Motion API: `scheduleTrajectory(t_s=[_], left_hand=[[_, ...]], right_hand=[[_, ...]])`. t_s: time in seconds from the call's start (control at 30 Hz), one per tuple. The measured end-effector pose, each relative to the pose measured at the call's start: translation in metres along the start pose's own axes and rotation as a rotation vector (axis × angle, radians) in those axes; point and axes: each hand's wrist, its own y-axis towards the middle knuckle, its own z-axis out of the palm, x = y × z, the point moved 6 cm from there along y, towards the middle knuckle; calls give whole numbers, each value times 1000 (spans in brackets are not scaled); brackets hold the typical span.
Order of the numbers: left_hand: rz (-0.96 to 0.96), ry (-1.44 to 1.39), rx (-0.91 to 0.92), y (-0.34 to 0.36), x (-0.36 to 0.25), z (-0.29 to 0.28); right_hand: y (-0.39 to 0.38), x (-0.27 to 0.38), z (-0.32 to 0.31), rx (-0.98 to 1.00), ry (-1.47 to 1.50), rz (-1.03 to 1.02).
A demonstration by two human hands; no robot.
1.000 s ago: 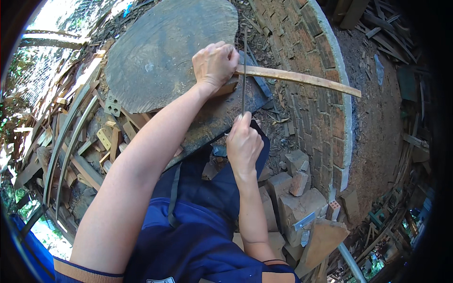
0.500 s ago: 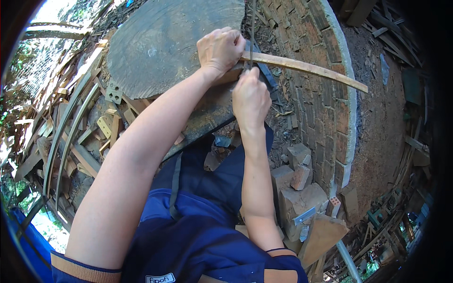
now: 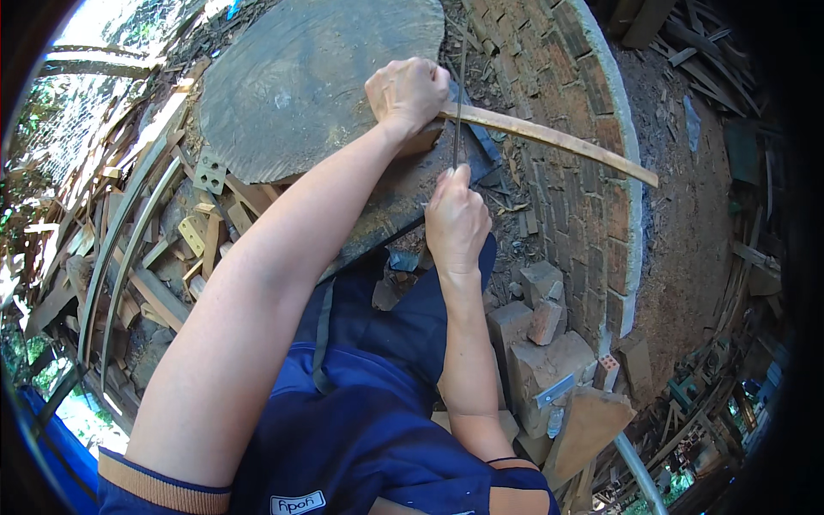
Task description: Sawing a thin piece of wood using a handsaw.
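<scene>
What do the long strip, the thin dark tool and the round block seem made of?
Long strip: apparently bare wood, matte and pale brown. Thin dark tool: probably metal, being slim, straight and grey; finish unclear. Round block: likely unfinished wood, its weathered grey face lined near the rim.

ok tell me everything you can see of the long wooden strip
The wooden strip is long, narrow and pale tan, with a squared far end and a gentle bow, perhaps partly lens bend. The left hand clasps its near end at the edge of the stump, hiding that end. The rest sticks out rightward, appearing across the brick wall. A thin dark blade crosses it just beside that hand; any cut is too small to tell.
</scene>
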Motion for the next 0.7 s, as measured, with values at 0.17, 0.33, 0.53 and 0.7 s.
scheduleTrajectory(t_s=[0.17, 0.33, 0.53, 0.7], left_hand=[[16, 47, -58, -2, 4, 0], [79, 30, -97, -5, -5, -1], [51, 59, -135, 0, 2, -2], [51, 63, -119, 0, 0, 0]], right_hand=[[-2, 5, 0, 8, 34, 6], [36, 8, 3, -45, 101, 27], [-13, 1, 4, 80, 129, 47], [10, 1, 6, 70, 164, 38]])
